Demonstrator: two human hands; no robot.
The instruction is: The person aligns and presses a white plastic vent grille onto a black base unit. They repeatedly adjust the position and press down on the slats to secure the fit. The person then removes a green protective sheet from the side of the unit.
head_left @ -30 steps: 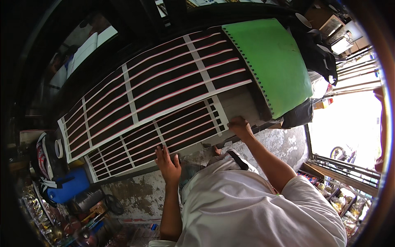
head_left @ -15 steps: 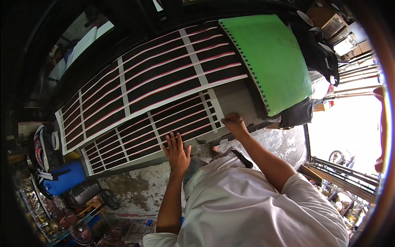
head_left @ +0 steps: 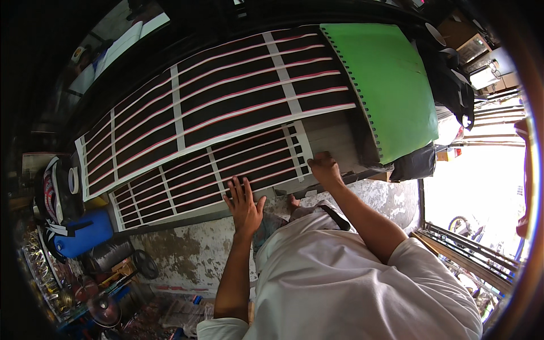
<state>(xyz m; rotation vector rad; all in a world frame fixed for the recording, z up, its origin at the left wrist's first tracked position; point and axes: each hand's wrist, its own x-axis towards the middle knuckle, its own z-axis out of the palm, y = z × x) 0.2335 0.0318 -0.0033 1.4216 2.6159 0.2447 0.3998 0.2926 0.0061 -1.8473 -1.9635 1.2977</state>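
A smaller black sheet [head_left: 255,157] crossed by pale and red strips lies on the grey work surface [head_left: 331,136], nearest my body. My left hand [head_left: 245,208] is open, its spread fingertips resting on the sheet's near edge. At the sheet's right end, beside its white border, my right hand [head_left: 324,169] has its fingers curled together in a pinch. What is between those fingertips, if anything, is hidden. Behind the smaller sheet, a larger sheet [head_left: 232,93] with similar strips partly overlaps it.
A green spiral-bound book [head_left: 394,90] lies at the right end of the surface, above black plastic [head_left: 415,164]. On the left are a roll of tape [head_left: 73,180] and a blue container [head_left: 90,233]. A bare patchy wall [head_left: 175,249] stands below the surface's near edge.
The whole view has shifted slightly. My left hand stays flat at the sheet's near edge. My right hand remains by the right end, its fingers curled in a little more.
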